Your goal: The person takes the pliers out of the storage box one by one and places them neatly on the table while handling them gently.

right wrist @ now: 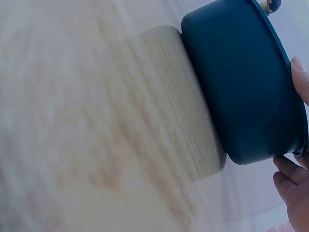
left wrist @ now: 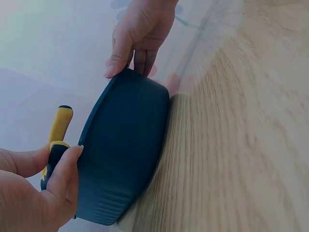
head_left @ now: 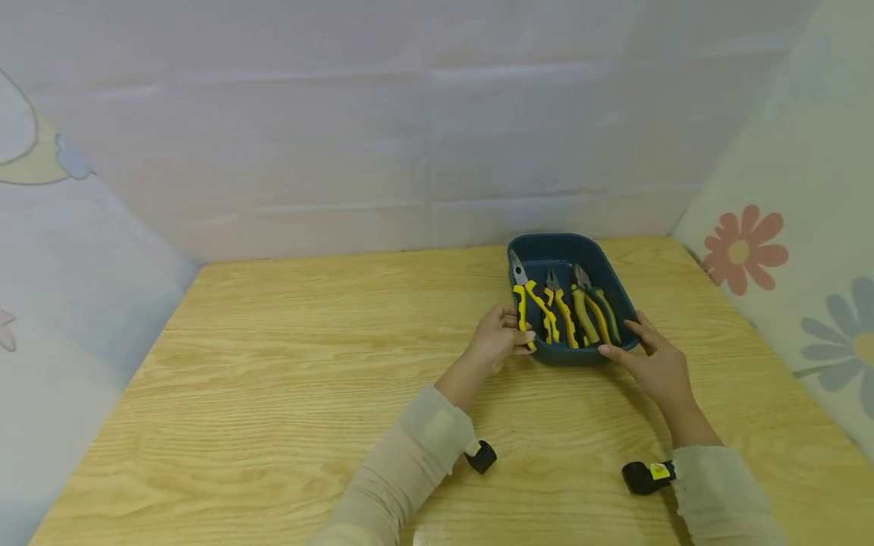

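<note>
A dark blue plastic basin (head_left: 570,356) stands at the back right of the table, with several pliers in it. My left hand (head_left: 493,340) pinches a handle of the yellow-and-black long-nose pliers (head_left: 522,303) at the basin's left side; in the left wrist view that handle (left wrist: 60,124) sticks up past the rim. My right hand (head_left: 658,368) holds the basin's front right corner, thumb on the rim and fingers (right wrist: 289,170) against the outer side. Beside the long-nose pliers lie yellow-and-black pliers (head_left: 563,303) and green-and-yellow pliers (head_left: 597,315), jaws toward the back.
The wood-grain table (head_left: 293,379) stretches to the left and front of the basin. A pale sheet (head_left: 328,152) hangs behind the table, and a flower-printed one (head_left: 785,303) on the right. A black wrist camera (head_left: 481,457) sits at the left cuff, another (head_left: 642,478) at the right.
</note>
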Demonstrator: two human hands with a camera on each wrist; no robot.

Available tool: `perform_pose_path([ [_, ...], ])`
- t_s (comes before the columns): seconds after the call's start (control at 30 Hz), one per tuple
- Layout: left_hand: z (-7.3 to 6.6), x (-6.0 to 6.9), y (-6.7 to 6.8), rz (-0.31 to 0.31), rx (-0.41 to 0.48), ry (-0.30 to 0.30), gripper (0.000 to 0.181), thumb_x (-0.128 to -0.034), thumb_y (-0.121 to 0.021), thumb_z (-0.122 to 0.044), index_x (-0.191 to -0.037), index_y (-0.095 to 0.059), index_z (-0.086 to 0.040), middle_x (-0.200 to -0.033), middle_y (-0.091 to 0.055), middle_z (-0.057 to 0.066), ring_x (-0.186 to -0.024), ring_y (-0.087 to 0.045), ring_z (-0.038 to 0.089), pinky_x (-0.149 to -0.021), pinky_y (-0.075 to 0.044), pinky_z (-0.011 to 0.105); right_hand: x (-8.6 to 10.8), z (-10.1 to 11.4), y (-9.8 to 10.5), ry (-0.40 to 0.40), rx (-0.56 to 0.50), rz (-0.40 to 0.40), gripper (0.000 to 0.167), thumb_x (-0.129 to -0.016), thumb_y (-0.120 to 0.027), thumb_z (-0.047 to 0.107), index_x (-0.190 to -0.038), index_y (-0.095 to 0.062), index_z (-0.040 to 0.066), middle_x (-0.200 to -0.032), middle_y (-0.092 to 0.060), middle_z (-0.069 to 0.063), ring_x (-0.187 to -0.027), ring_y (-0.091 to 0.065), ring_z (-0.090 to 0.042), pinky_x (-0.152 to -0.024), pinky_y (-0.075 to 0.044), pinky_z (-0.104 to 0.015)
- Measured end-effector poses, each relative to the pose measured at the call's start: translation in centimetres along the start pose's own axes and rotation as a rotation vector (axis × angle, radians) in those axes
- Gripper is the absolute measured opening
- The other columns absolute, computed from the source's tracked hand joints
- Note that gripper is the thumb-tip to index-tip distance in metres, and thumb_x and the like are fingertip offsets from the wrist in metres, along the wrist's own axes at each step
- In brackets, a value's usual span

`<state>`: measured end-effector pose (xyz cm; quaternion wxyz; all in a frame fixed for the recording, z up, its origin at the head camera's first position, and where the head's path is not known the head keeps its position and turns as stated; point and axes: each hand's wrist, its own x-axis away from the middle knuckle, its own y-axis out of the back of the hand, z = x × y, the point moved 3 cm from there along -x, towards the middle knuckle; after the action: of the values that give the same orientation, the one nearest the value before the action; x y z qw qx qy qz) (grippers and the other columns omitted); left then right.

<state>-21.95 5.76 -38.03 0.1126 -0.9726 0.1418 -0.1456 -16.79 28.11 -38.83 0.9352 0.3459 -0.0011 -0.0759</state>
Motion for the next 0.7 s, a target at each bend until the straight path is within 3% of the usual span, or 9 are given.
perform_pose_path([
  [0.47, 0.6, 0.2, 1.2, -0.019, -0.030, -0.013, 0.036, -0.0781, -0.056, 0.010, -0.110, -0.042, 0.001, -0.093, -0.050, 0.016, -0.075, -0.054, 0.021, -0.064, -0.051, 0.033, 0.4, -0.4, 0.1, -0.005, -0.006, 0.011, 0.076, -0.078, -0.061, 0.040, -0.134, -0.027, 0.000, -0.142, -0.007, -0.006, -0.121, -0.019, -0.043, -0.088, -0.028, -0.057],
  [0.7, 0.8, 0.1, 1.9, -0.015, -0.006, -0.020, 0.037, -0.0786, -0.054, 0.012, -0.112, -0.040, 0.005, -0.105, -0.046, 0.026, -0.090, -0.053, 0.036, -0.069, -0.050, 0.036, 0.2, -0.4, 0.1, 0.003, -0.016, 0.007, 0.076, -0.078, -0.061, 0.040, -0.134, -0.027, 0.001, -0.142, -0.007, -0.007, -0.121, -0.019, -0.043, -0.087, -0.029, -0.057],
])
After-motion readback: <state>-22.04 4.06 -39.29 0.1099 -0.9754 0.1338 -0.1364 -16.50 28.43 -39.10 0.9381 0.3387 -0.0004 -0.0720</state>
